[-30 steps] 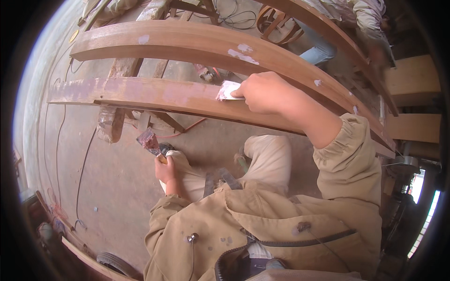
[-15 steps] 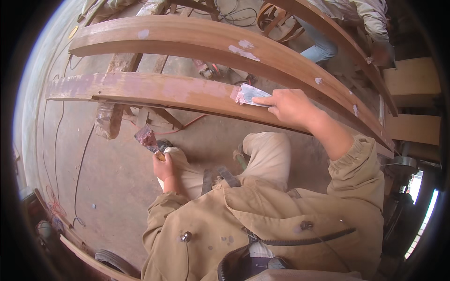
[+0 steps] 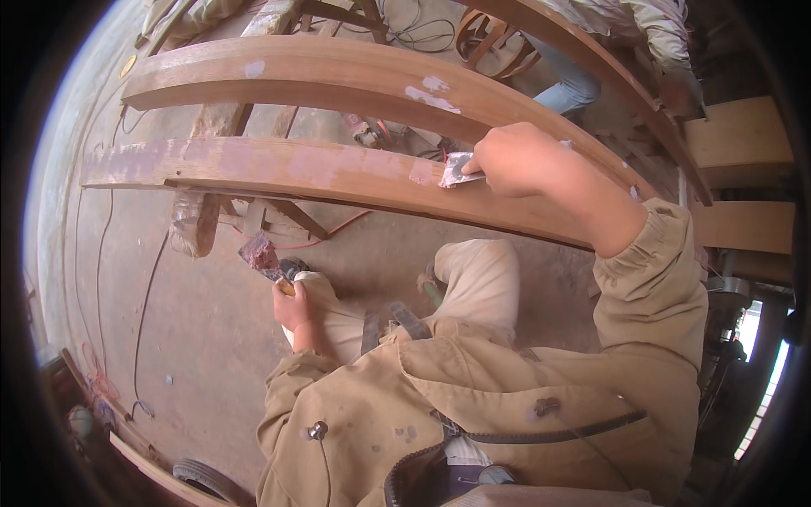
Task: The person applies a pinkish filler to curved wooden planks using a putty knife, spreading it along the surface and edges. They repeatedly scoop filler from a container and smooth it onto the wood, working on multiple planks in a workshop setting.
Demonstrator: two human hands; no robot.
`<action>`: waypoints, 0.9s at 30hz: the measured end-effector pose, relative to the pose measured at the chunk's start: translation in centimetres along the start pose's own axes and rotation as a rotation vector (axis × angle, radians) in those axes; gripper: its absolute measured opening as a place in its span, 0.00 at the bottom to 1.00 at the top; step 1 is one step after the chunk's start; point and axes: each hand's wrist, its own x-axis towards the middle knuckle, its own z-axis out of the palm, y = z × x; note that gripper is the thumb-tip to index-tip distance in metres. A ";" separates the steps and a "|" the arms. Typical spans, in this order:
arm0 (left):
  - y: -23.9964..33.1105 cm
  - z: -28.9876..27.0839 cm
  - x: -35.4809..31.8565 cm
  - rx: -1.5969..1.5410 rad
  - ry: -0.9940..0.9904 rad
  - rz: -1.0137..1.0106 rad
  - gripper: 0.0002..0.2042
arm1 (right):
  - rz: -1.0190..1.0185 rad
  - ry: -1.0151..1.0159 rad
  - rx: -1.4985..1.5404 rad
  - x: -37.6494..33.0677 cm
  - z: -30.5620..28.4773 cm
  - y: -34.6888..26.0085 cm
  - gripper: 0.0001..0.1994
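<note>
My right hand (image 3: 519, 160) is closed around a putty knife (image 3: 459, 170), its metal blade resting on the face of the nearer curved wooden beam (image 3: 355, 173). Pinkish filler clings to the blade's edge, and a small pink patch lies on the wood just left of it. More pale pink filler is smeared along the beam's left half. Low over my left knee, my left hand (image 3: 296, 308) grips a second putty knife (image 3: 274, 269) by its yellowish handle. A lump of pink filler (image 3: 261, 252) sits on that blade.
Behind runs another curved beam (image 3: 279, 68) with pink spots. A worn wooden support (image 3: 196, 221) holds up the beams' left ends. A power tool (image 3: 363, 129) lies on the floor beyond. At the upper right, another person's sleeve (image 3: 663, 34) shows. Cables (image 3: 148, 296) trail across the left floor.
My right hand has turned and shifted slightly, with its knife moving a little right along the beam. A pink patch now shows where the blade was. My left hand stays nearly still.
</note>
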 end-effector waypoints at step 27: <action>0.5 -0.1 -0.2 0.021 -0.003 0.002 0.19 | -0.099 0.226 0.159 -1.6 3.3 -1.5 0.19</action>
